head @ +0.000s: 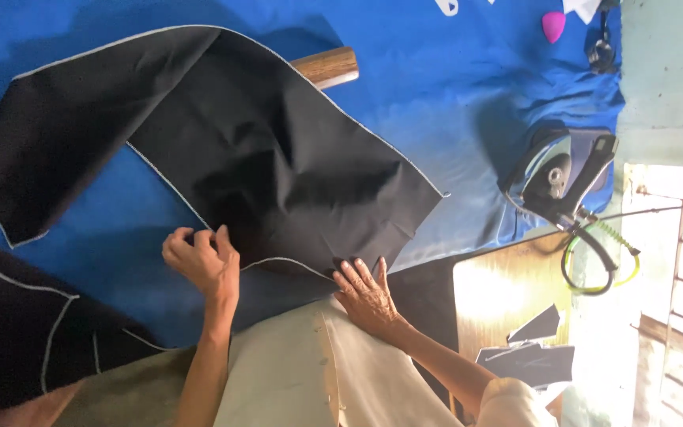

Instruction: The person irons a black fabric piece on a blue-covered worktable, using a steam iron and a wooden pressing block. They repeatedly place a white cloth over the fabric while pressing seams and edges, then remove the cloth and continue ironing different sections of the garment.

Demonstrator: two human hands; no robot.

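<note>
blue table cover (pixel 452 103): left hand (pixel 203 261), right hand (pixel 367 294) press black fabric (pixel 278 158).

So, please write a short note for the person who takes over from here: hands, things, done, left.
Left hand: fingers pinch the white-stitched edge of the black fabric.
Right hand: lies flat on the same fabric's near edge, holding nothing.
Things: the fabric lies spread, partly folded over, on the blue cloth. The iron rests at the far right, untouched. A second dark piece lies to the left.
Done: fabric laid out.
Left: wrinkles near the middle are not yet smoothed.
</note>
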